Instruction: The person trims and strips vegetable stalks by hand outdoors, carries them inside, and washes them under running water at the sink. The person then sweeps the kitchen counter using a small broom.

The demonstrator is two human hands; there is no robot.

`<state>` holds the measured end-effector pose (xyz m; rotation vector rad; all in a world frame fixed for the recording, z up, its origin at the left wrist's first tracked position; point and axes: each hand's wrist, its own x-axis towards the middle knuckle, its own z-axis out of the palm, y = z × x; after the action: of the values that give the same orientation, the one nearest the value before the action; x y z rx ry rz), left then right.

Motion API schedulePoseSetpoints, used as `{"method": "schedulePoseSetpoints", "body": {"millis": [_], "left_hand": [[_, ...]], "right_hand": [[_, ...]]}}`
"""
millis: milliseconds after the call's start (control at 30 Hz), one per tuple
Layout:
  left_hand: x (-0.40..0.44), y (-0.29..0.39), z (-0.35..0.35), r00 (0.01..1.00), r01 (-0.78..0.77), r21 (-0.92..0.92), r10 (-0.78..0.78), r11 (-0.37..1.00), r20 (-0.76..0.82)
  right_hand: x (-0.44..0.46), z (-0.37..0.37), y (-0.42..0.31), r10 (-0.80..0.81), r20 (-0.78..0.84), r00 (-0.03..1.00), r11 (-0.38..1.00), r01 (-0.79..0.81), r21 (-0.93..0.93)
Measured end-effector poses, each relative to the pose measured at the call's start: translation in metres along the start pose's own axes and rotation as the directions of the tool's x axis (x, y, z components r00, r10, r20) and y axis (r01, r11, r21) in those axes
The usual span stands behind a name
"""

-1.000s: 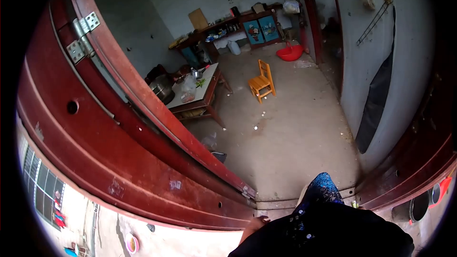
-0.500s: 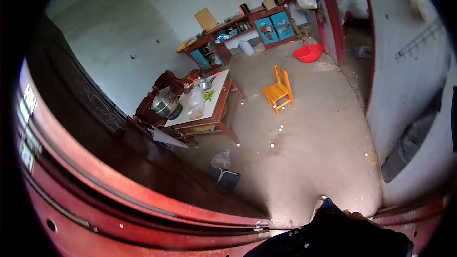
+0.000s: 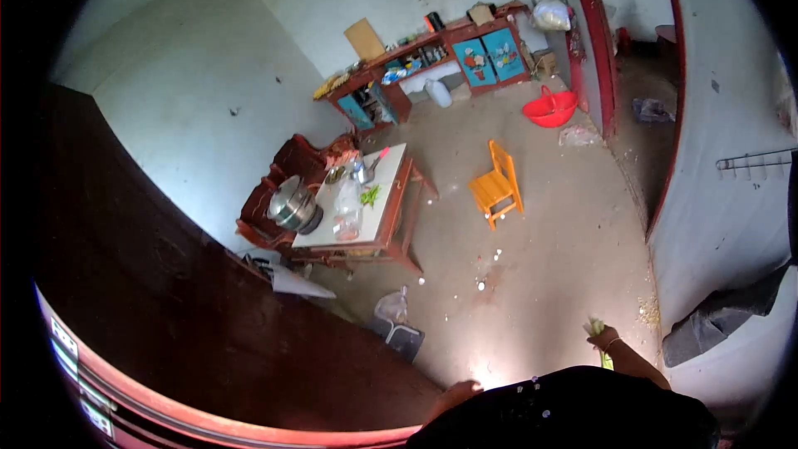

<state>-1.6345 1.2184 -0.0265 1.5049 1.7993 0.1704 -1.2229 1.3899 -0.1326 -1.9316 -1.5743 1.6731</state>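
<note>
My right hand [image 3: 606, 337] is closed around a pale green vegetable with leafy ends [image 3: 605, 360]. The vegetable shows above and below the fingers, over the floor near the right wall. My left hand [image 3: 462, 392] is low in the view, just left of my dark clothing [image 3: 573, 407] and close to the edge of the dark red door [image 3: 332, 366]. Its fingers are small and partly hidden, and nothing can be made out in them.
An orange chair [image 3: 495, 189] stands mid-floor. At left, a table [image 3: 384, 214] bears a steel pot [image 3: 293, 204], a plastic bag [image 3: 347, 212] and green vegetables [image 3: 370, 194]. A red basket [image 3: 549, 110] sits by the far doorway; cabinets [image 3: 489, 58] line the back wall. White bits dot the floor.
The view has moved forward through the doorway. My right hand with the green vegetable has come out clearly past my clothing, and my left hand has come into view by the door.
</note>
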Motion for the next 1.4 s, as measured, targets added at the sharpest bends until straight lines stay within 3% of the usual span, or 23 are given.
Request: {"method": "schedulePoseSetpoints", "body": {"millis": [33,67,100,133,167,267,433,567,800,900,1000,1067,1133,1167,1267,1333,1367,1400], "left_hand": [[-0.004,0.004,-0.005,0.998,0.06,-0.017,-0.06,0.998,0.021],[-0.003,0.009,-0.011,0.994,0.106,-0.024,-0.105,0.994,0.034],[0.001,0.014,-0.017,0.986,0.158,-0.028,-0.156,0.987,0.052],[0.008,0.02,-0.025,0.983,0.179,-0.024,-0.177,0.984,0.056],[0.018,0.026,-0.034,0.98,0.194,-0.017,-0.192,0.981,0.058],[0.05,0.04,-0.06,0.977,0.204,-0.002,-0.204,0.979,0.06],[0.117,0.054,-0.093,0.982,0.168,0.031,-0.17,0.985,0.083],[0.18,0.06,-0.119,0.984,0.117,0.066,-0.125,0.991,0.128],[0.298,0.081,-0.172,0.977,-0.019,0.159,-0.016,0.987,0.213],[0.343,0.097,-0.19,0.963,-0.123,0.212,0.065,0.969,0.26],[0.387,0.123,-0.201,0.939,-0.237,0.258,0.152,0.937,0.309],[0.41,0.144,-0.203,0.918,-0.287,0.273,0.182,0.918,0.353],[0.434,0.168,-0.199,0.896,-0.328,0.274,0.206,0.904,0.393],[0.445,0.179,-0.196,0.885,-0.347,0.274,0.216,0.897,0.413],[0.477,0.207,-0.183,0.858,-0.377,0.266,0.226,0.887,0.462],[0.5,0.225,-0.175,0.845,-0.387,0.266,0.224,0.883,0.486],[0.512,0.235,-0.172,0.84,-0.39,0.27,0.22,0.88,0.495],[0.524,0.245,-0.17,0.838,-0.39,0.28,0.213,0.877,0.503]], "right_hand": [[-0.006,-0.001,-0.012,0.002,-0.01,1.0,0.998,-0.001,0.067],[0.015,0.008,0.005,-0.264,0.069,0.962,0.948,0.272,-0.162],[0.014,0.011,0.017,-0.515,0.127,0.848,0.705,0.503,-0.5],[0.012,0.015,0.028,-0.725,0.175,0.666,0.318,0.549,-0.773],[0.016,0.02,0.037,-0.656,0.266,0.706,0.287,0.559,-0.778],[0.021,0.014,0.058,-0.251,0.304,0.919,0.622,0.393,-0.677],[0.029,-0.008,0.081,0.03,0.191,0.981,0.744,0.106,-0.66],[0.033,-0.021,0.092,0.144,0.093,0.985,0.78,-0.055,-0.623],[0.039,-0.027,0.085,0.192,-0.04,0.981,0.788,-0.178,-0.59],[0.05,-0.021,0.077,0.105,-0.102,0.989,0.772,-0.146,-0.619],[0.064,-0.014,0.063,-0.134,-0.263,0.956,0.734,-0.082,-0.674],[0.066,-0.023,0.056,0.144,-0.257,0.956,0.864,-0.247,-0.438],[0.071,-0.032,0.056,0.35,-0.277,0.895,0.9,-0.404,-0.164],[0.072,-0.04,0.047,0.352,-0.283,0.892,0.894,-0.41,-0.179],[0.061,-0.059,0.036,0.32,-0.2,0.926,0.803,-0.377,-0.462],[0.065,-0.067,0.043,0.478,-0.187,0.858,0.777,-0.512,-0.366],[0.104,-0.044,0.12,0.453,-0.239,0.859,0.734,-0.511,-0.448],[0.118,-0.048,0.134,0.583,-0.11,0.805,0.72,-0.574,-0.39]]}}
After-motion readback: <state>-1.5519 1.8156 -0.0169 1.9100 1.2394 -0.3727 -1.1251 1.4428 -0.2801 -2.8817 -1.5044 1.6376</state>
